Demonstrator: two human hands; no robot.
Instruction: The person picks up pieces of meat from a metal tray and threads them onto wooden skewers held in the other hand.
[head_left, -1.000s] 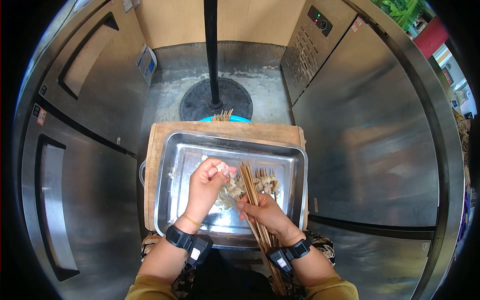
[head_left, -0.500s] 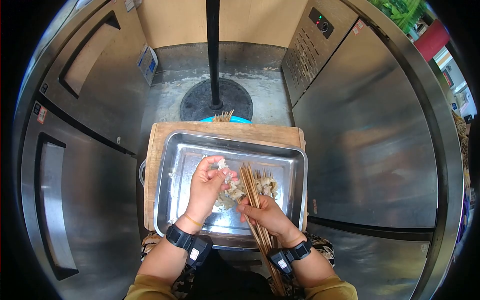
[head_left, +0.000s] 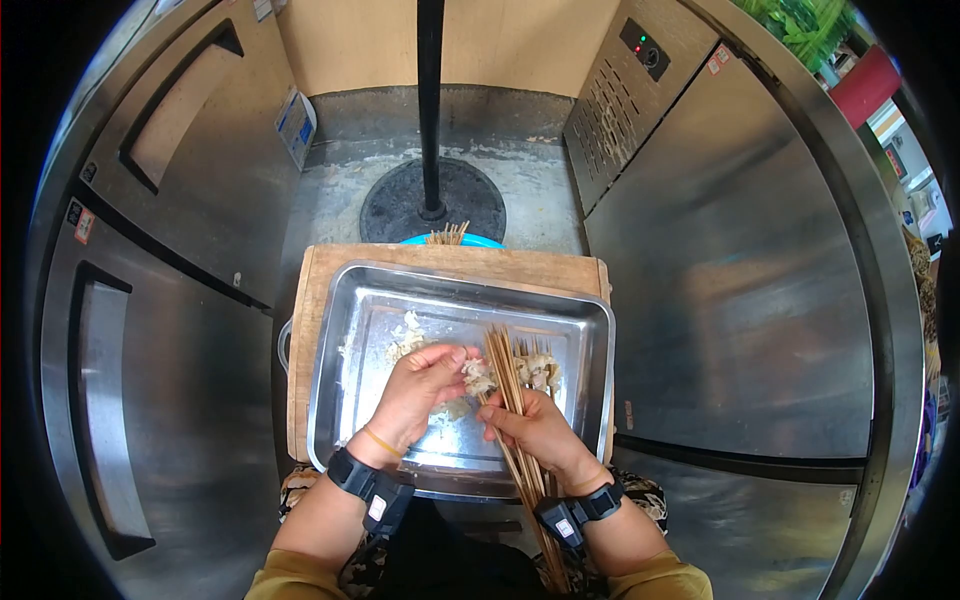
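Your left hand (head_left: 418,388) pinches a soft, slippery meat piece (head_left: 476,374) over the steel tray (head_left: 360,300); your right hand (head_left: 535,428) grips stiff bamboo skewers (head_left: 508,380) mid-shaft; hold the meat by its thick centre.

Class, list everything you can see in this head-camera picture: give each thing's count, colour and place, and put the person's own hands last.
Rectangular steel tray: one, silver, on the wooden board.
Flat wooden board: one, tan, under the tray.
Pale raw meat pieces: several, whitish, in the tray.
Thin bamboo skewers: a bundle, tan, in the right hand.
Blue round tub: one, behind the board, skewer tips sticking out.
Black pole on round base: one, on the floor ahead.
Steel cabinets: silver, on both sides.
Black wristbands: two, one on each wrist.
Left hand: pinching a meat piece beside the skewers.
Right hand: gripping the skewer bundle.
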